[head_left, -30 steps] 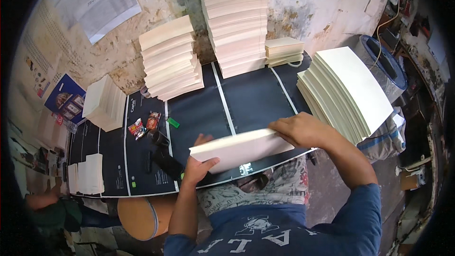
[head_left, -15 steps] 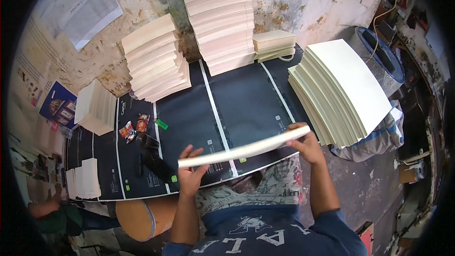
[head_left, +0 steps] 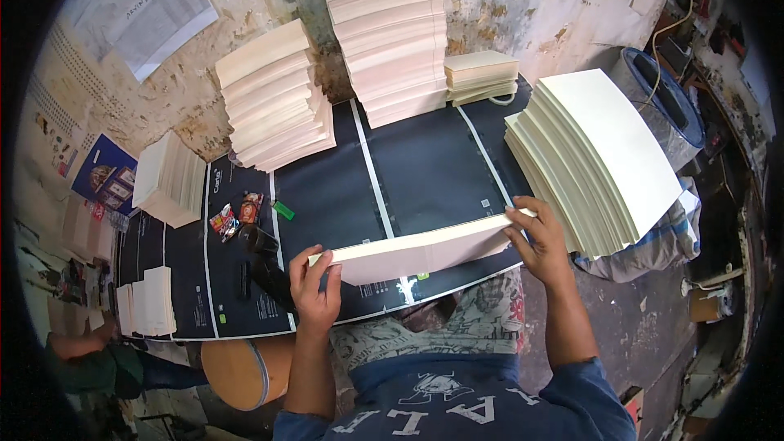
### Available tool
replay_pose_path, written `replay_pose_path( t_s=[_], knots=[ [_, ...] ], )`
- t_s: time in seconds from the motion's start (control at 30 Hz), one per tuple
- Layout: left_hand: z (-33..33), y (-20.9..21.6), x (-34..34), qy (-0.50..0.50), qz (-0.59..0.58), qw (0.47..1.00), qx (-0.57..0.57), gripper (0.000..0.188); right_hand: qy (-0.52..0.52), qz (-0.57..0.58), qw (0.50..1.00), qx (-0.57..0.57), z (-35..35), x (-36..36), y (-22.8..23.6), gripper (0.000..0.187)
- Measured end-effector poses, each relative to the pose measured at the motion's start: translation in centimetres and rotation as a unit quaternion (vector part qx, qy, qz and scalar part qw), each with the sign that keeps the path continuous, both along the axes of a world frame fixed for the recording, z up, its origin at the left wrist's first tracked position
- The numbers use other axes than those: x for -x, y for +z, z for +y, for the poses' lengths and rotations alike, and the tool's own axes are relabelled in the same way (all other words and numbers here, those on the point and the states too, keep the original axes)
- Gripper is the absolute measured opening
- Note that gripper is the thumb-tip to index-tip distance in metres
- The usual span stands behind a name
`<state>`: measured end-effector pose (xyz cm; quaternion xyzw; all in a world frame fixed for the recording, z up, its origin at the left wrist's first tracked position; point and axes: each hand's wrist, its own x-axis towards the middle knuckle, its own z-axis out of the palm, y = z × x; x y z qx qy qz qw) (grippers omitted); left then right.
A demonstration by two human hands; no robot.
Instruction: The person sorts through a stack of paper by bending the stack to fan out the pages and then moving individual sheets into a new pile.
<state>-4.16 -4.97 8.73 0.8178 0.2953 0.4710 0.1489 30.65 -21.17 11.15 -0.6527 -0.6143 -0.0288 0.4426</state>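
A cream sheaf (head_left: 420, 251) is held level above the near edge of the black sheet (head_left: 425, 171), gripped at its left end by the left hand (head_left: 316, 290) and at its right end by the right hand (head_left: 539, 237), fingers closed on it. Just right of it lies a fanned stack (head_left: 600, 155); taller piles (head_left: 392, 33) stand against the wall, and a green lighter (head_left: 282, 210) lies on the sheet to the left.

A rough, stained plaster wall (head_left: 523, 0) runs along twelve o'clock, with printed paper sheets (head_left: 155, 8) pinned at ten o'clock. The bench (head_left: 425, 163) is covered in black sheeting. At two o'clock stands a blue-rimmed drum (head_left: 665, 106); bare dusty floor (head_left: 645, 318) lies at four o'clock. Light is even daylight.
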Motion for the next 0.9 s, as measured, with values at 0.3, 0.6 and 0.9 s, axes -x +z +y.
replay_pose_path(
  t_s=[0.3, 0.6, 0.9],
  knots=[
    [0.3, -1.1, 1.5, -0.075, -0.142, 0.961, 0.226, 0.066, 0.008, 0.184, 0.983, 0.023, -0.7, -1.4, -1.9, 0.061],
    [0.9, -5.4, -1.3, -0.152, -0.199, 0.846, 0.471, 0.052, 0.063, 0.488, 0.866, 0.085, 1.2, -0.4, -7.5, 0.062],
    [3.0, -6.2, -2.6, -0.04, -0.242, 0.892, 0.38, 0.03, 0.024, 0.448, 0.893, 0.034, 4.9, 1.3, -7.8, 0.044]
  ],
)
